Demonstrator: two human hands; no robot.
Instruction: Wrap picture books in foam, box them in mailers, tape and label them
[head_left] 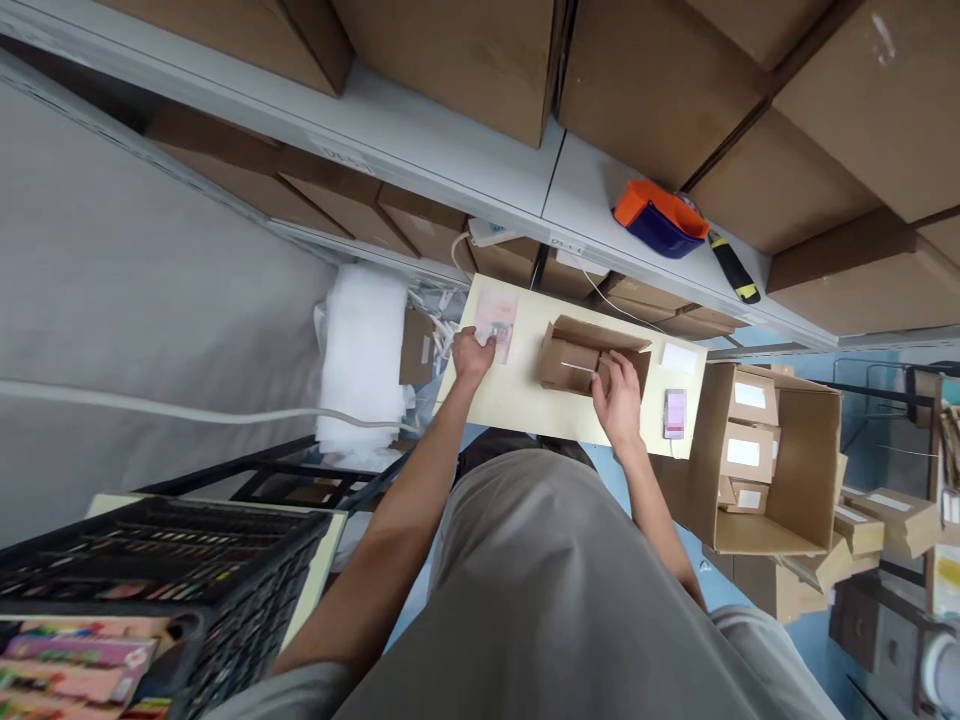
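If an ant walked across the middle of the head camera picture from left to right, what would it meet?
White bundle, left hand, small open cardboard box, phone, big open cardboard box.

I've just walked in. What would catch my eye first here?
Probably the orange-and-blue object, bright on the white shelf beside a black-and-yellow handle. Below, on the cream tabletop, the right hand is at an open cardboard box, the left at a pinkish packet. Colourful packs fill the lower-left corner.
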